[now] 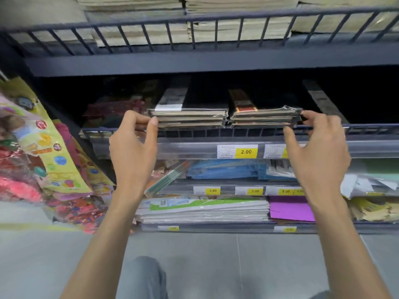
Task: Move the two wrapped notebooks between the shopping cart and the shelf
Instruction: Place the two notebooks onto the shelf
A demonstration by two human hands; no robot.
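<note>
Two wrapped notebook packs lie side by side on the dark shelf, their front edges over its wire rail (367,127). The left pack (190,116) has a black cover with a white label. The right pack (265,117) carries an orange and brown band. My left hand (133,147) curls its fingers over the left pack's left end, and its thumb presses the front edge. At the other end, my right hand (317,152) holds the right pack, fingers on its side and thumb just under its front corner. No shopping cart is in view.
The shelf above (194,63) holds stacks of beige paper goods behind a wire rail. Lower shelves carry price tags (246,152), blue folders (224,169), white pads (203,210) and purple paper (291,209). Colourful toy packs (43,158) hang at the left. Grey floor tiles lie below.
</note>
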